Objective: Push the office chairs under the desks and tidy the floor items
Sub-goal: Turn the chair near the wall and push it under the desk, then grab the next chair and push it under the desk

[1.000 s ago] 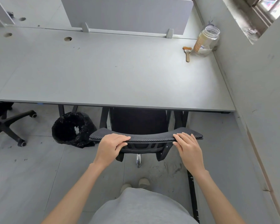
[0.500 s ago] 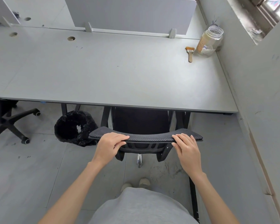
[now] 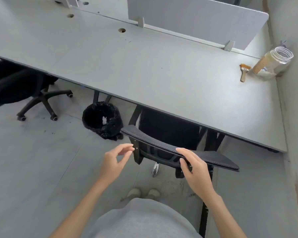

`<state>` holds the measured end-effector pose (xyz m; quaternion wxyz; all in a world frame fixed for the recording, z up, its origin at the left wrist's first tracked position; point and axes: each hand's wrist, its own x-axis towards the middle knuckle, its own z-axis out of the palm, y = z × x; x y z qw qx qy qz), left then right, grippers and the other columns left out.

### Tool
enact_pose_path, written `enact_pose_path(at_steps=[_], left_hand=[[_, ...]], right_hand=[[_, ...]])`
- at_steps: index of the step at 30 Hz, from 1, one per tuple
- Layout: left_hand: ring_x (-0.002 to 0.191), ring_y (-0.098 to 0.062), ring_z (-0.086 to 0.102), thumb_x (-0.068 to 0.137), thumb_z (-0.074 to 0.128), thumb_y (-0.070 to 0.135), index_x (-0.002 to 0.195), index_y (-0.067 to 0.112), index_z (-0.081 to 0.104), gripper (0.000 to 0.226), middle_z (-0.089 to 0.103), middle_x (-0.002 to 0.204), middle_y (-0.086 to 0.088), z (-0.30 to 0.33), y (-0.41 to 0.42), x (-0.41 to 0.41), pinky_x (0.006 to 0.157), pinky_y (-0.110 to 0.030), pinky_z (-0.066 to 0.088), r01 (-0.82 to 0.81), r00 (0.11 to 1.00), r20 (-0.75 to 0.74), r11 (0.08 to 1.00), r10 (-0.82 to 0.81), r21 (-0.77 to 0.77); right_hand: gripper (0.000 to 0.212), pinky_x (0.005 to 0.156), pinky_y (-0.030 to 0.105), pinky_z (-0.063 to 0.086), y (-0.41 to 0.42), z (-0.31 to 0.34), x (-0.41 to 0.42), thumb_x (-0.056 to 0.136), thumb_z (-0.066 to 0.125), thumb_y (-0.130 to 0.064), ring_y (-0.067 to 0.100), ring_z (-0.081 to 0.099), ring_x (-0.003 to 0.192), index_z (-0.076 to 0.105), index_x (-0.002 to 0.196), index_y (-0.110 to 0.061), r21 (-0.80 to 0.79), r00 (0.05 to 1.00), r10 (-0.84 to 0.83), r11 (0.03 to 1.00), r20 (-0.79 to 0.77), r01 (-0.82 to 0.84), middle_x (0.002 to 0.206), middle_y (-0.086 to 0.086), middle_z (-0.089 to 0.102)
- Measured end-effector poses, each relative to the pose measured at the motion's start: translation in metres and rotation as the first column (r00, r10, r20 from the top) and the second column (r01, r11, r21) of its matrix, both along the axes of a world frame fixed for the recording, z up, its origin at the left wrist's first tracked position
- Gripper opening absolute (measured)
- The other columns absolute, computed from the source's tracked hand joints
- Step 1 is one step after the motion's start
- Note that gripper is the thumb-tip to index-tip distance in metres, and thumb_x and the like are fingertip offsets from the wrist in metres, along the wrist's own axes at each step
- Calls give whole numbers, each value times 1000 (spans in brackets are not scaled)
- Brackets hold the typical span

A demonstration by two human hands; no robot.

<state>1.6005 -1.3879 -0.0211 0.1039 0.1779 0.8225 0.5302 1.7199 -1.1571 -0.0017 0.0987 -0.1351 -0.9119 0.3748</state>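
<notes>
The left hand [image 3: 113,163] has come off the mesh chair back [image 3: 177,150], fingers loosely spread and empty; the right hand [image 3: 195,169] still curls around the padded top rim. The chair's seat sits under the near edge of the smooth grey surface [image 3: 144,71], so this chair looks done. A crinkly black-lined bin [image 3: 101,120] and a second chair [image 3: 15,86], only partly tucked, likely remain.

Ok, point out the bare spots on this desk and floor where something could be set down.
The desk top is bare from the two cable holes across to the paintbrush. The far right corner is crowded: paintbrush and glass jar sit against the wall. On the floor, open tile lies between the bin bag and the second chair's wheeled base.
</notes>
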Motion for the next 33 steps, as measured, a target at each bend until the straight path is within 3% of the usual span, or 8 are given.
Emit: enact_pose_path(at_steps=[5, 8, 13, 17, 22, 27, 29, 33], left_hand=[[80, 2, 67, 81, 52, 24, 94, 28, 61, 17, 72, 85, 22, -28, -92, 57, 76, -7, 47, -382, 880, 315, 924, 356, 22], [75, 1, 67, 91, 52, 5, 93, 24, 61, 21, 73, 80, 20, -45, -141, 89, 73, -10, 49, -583, 731, 433, 812, 526, -3], [76, -1, 67, 93, 42, -2, 103, 11, 60, 24, 74, 81, 17, -47, -211, 99, 74, -11, 51, -765, 573, 473, 644, 669, 16], [76, -2, 68, 93, 42, -3, 102, 13, 60, 25, 74, 80, 16, -36, -262, 69, 75, -12, 51, -841, 508, 455, 536, 731, 79], [84, -6, 68, 94, 44, 3, 100, 20, 62, 25, 74, 83, 14, -30, -320, 5, 79, -12, 50, -883, 456, 448, 455, 769, 117], [84, -3, 67, 93, 45, 2, 100, 22, 62, 28, 73, 84, 18, -32, -395, -49, 75, -9, 48, -925, 363, 447, 373, 817, 70], [83, -3, 67, 93, 46, 2, 99, 23, 62, 28, 73, 86, 19, -32, -427, -63, 74, -9, 48, -958, 266, 451, 285, 852, 26], [85, -6, 67, 93, 47, 7, 100, 24, 64, 26, 73, 91, 11, -22, -491, -81, 78, -21, 50, -998, 39, 446, 55, 894, -24]], right_hand=[[28, 86, 4, 41, -79, -26, -46, 93, 49, -10, -12, 55, 105, 60, 117, -20, -388, 906, 317, 901, 280, -195, 113, -11, 64], [25, 78, -3, 36, -126, -45, -62, 94, 47, -8, -27, 49, 93, 60, 114, -17, -464, 821, 423, 857, 383, -225, 105, -14, 63], [28, 87, 16, 43, -196, -71, -85, 92, 50, -6, -1, 62, 100, 59, 102, -30, -482, 738, 492, 838, 462, -257, 103, -12, 67], [26, 80, 1, 40, -242, -66, -123, 91, 50, -5, -13, 58, 96, 60, 110, -19, -463, 686, 563, 812, 461, -355, 101, -14, 67], [27, 75, -1, 39, -305, -60, -204, 91, 49, -4, -21, 55, 89, 62, 105, -23, -427, 656, 615, 784, 438, -450, 98, -19, 66], [29, 89, 25, 47, -427, -71, -302, 90, 49, -2, 6, 65, 96, 61, 100, -27, -495, 528, 734, 679, 427, -543, 96, -14, 68], [30, 89, 22, 48, -488, -67, -346, 90, 50, -3, 0, 65, 93, 61, 98, -29, -526, 445, 801, 598, 400, -605, 95, -16, 67], [23, 78, 2, 42, -624, -41, -432, 91, 50, -5, -19, 58, 86, 63, 110, -12, -522, 258, 920, 382, 295, -763, 98, -10, 67]])
